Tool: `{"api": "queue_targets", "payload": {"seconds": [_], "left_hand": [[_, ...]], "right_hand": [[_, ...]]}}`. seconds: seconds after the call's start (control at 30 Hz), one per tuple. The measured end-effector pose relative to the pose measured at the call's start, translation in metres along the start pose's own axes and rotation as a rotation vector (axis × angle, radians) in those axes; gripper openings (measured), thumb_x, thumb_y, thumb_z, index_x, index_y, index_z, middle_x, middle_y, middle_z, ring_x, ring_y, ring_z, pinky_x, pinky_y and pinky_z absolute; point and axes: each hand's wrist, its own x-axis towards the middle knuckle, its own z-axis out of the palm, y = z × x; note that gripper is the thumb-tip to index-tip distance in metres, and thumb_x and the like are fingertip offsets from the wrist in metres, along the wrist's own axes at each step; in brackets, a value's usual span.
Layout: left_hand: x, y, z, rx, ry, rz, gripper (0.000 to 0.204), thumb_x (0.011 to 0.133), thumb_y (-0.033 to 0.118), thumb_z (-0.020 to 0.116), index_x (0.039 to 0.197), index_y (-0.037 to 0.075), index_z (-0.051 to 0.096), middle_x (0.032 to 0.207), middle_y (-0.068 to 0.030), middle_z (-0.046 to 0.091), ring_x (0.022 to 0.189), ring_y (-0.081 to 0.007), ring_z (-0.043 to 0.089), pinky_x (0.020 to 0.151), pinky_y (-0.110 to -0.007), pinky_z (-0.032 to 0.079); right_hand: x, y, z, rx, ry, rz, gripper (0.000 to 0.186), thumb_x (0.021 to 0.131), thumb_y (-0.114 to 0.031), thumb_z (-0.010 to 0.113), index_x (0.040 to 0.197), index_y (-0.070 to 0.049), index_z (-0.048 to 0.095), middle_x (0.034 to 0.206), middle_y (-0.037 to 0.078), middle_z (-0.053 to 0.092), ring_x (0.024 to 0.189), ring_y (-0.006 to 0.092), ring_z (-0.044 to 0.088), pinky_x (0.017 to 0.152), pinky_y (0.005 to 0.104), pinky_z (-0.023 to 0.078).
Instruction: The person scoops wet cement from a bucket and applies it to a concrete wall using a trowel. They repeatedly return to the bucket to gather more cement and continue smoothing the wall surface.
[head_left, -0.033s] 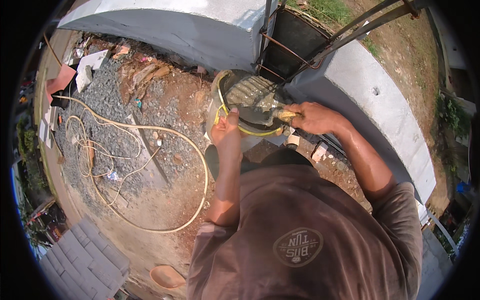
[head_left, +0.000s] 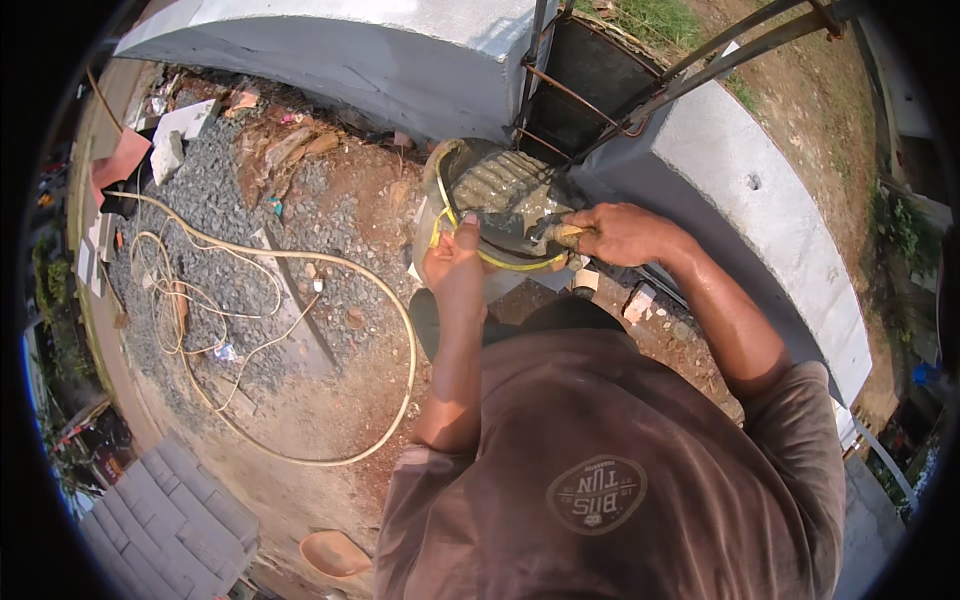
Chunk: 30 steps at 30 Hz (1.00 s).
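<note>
Between my hands is a dark, mud-caked bucket (head_left: 505, 180), tipped so that its ribbed, wet inside shows, with a yellow band along its rim. My left hand (head_left: 452, 250) is closed on the near left rim, thumb over the edge by the yellow band. In my right hand (head_left: 632, 236) is a short hand tool (head_left: 568, 232) with a worn yellowish handle. Its dark, wet head lies over the bucket's near inner side. The exact kind of tool is hard to make out, and my left fingers are partly hidden behind the rim.
A grey concrete wall (head_left: 420, 85) curves behind the bucket, and another wall (head_left: 760, 190) runs down the right. Rusty metal bars (head_left: 690, 75) stand in the gap. On the left, a looped pale hose (head_left: 345, 260) lies over gravel (head_left: 215, 180). Grey pavers (head_left: 170, 510) are at lower left.
My right hand has shifted very slightly left and up, and the tool's head has turned a little inside the bucket. My left hand and the bucket look the same.
</note>
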Motion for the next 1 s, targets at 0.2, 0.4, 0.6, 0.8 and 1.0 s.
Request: {"api": "queue_targets", "payload": {"seconds": [0.2,0.4,0.6,0.8,1.0], "left_hand": [[0.01,-0.004,-0.005,0.093,-0.043,0.018,0.021,0.087,0.025,0.061,0.079,0.007,0.054,0.068,-0.0073,0.064,0.048,-0.0113,0.059,0.045,-0.022,0.048],[0.013,-0.008,-0.008,0.135,-0.042,0.038,0.023,0.087,0.027,0.061,0.079,0.006,0.056,0.067,-0.0071,0.064,0.048,-0.0113,0.059,0.045,-0.021,0.047],[0.008,-0.006,0.0,0.064,-0.079,0.051,0.024,0.086,0.027,0.061,0.079,0.004,0.058,0.066,-0.0068,0.063,0.047,-0.0111,0.058,0.044,-0.022,0.047],[0.009,-0.005,-0.003,0.107,-0.084,0.056,0.026,0.087,0.029,0.061,0.079,0.004,0.058,0.066,-0.007,0.064,0.047,-0.0104,0.058,0.044,-0.021,0.047],[0.008,-0.003,-0.003,0.123,-0.079,0.062,0.026,0.087,0.029,0.061,0.079,0.005,0.058,0.064,-0.0066,0.063,0.047,-0.0101,0.058,0.044,-0.021,0.047]], "right_hand": [[0.025,-0.004,0.018,-0.283,0.083,0.105,0.033,0.084,-0.026,0.051,0.107,-0.005,0.063,0.103,0.02,0.063,0.1,0.0365,0.058,0.087,0.0433,0.046],[0.009,-0.003,0.016,-0.252,0.143,0.131,0.03,0.085,-0.023,0.051,0.101,-0.001,0.063,0.105,0.02,0.063,0.1,0.0357,0.058,0.086,0.0431,0.046],[-0.001,0.005,0.017,-0.253,0.261,0.059,0.044,0.086,-0.022,0.051,0.125,-0.003,0.05,0.091,0.023,0.064,0.091,0.0361,0.06,0.083,0.043,0.047],[-0.015,-0.003,0.027,-0.275,0.364,0.096,0.043,0.086,-0.021,0.051,0.124,-0.003,0.051,0.091,0.022,0.064,0.092,0.0341,0.061,0.085,0.0435,0.046],[-0.018,-0.01,0.019,-0.142,0.372,-0.023,0.044,0.083,-0.024,0.049,0.124,-0.007,0.054,0.098,0.021,0.064,0.097,0.0345,0.06,0.086,0.044,0.046]]}}
